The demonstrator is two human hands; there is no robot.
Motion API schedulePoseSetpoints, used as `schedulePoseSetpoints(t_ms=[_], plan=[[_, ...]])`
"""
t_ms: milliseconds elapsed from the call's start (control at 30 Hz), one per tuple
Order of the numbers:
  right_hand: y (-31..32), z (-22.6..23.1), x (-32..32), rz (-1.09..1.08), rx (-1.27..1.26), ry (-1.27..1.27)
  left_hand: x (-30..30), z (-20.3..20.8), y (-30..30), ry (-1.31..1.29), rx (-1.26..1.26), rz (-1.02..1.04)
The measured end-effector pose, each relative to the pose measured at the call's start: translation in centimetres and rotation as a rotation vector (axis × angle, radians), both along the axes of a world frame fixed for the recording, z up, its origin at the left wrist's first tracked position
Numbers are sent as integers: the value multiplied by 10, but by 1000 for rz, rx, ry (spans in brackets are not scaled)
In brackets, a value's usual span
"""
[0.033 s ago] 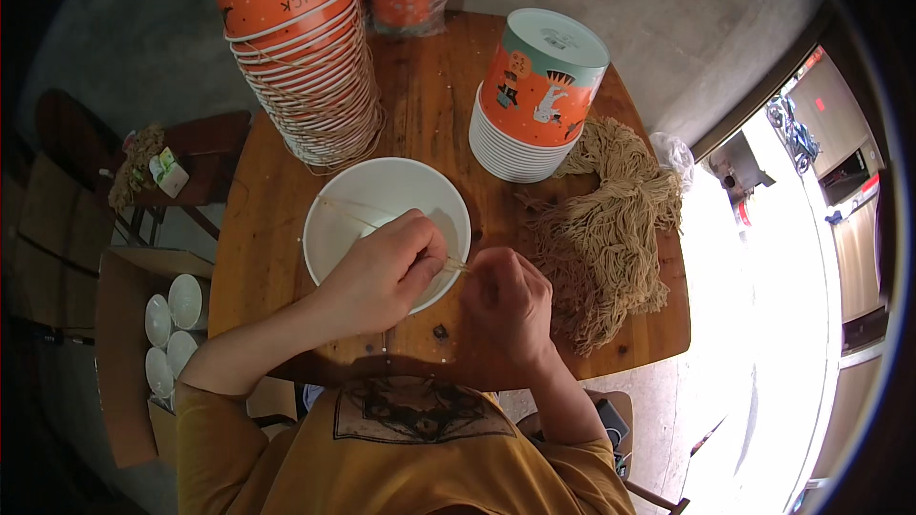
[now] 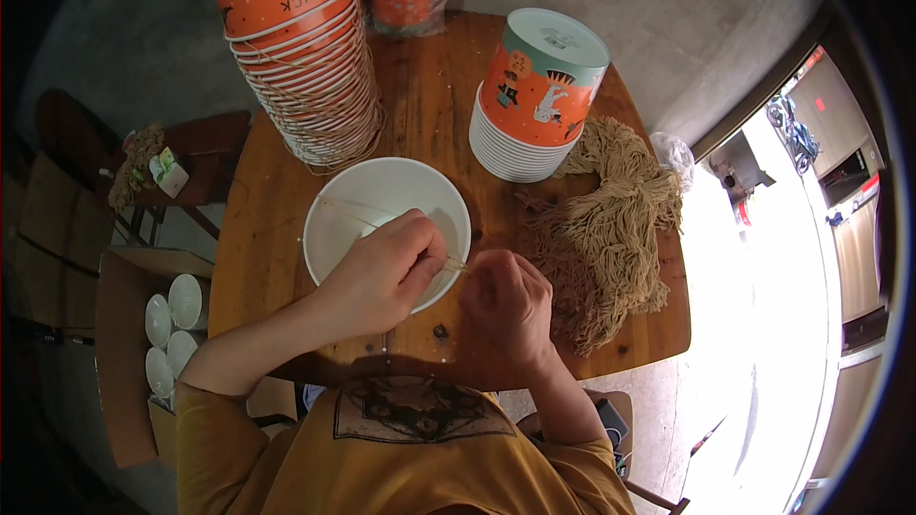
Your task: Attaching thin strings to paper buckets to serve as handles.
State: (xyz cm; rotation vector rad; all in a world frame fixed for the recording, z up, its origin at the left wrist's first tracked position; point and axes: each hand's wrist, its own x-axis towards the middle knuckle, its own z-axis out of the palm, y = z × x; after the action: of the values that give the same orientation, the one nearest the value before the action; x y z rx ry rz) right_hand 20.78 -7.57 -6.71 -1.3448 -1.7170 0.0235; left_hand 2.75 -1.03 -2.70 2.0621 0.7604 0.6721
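Observation:
A white-lined paper bucket (image 2: 401,185) stands mouth up on the wooden table in front of me. Over its right side, my left hand (image 2: 393,265) is closed in a pinch on a thin tan cord (image 2: 456,265). Part of the cord trails across the bucket's mouth to the left. Its other end runs to my right hand (image 2: 510,300), which is closed on it just outside the bucket's right rim. My fingers hide how the cord is looped or knotted there. To the right of that hand lies a thick bundle of tan cords (image 2: 615,238).
An upside-down stack of orange buckets (image 2: 539,100) stands behind the bundle. A taller stack with cord handles (image 2: 305,86) rises at the back left, beside plastic-wrapped buckets (image 2: 405,0). On the floor at left, a cardboard box (image 2: 124,362) holds several white buckets. The table (image 2: 429,86) has rounded edges.

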Motion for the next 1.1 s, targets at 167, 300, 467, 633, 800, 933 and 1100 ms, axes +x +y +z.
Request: schedulePoseSetpoints(t_ms=[167, 300, 467, 633, 800, 933, 1100], plan=[[-6, -3, 2, 36, -53, 86, 2, -3, -1, -16, 185, 12], [-12, 14, 5, 76, -249, 184, -1, 2, 0, -7, 100, 3], [-7, 19, 11, 181, -50, -25, -1, 1, -2, -10, 55, -16], [-5, 12, 9, 252, -77, -62, -4, 0, -3, 18, 110, -25], [-1, 28, 18, 360, -109, -79, -11, 28, -7, 219, -228, 54], [11, 51, 24, 351, -169, -5, -32, 13, -13, 359, 49, -111], [46, 45, 7, 505, -81, -172, -57, 10, -19, 317, 456, -155]])
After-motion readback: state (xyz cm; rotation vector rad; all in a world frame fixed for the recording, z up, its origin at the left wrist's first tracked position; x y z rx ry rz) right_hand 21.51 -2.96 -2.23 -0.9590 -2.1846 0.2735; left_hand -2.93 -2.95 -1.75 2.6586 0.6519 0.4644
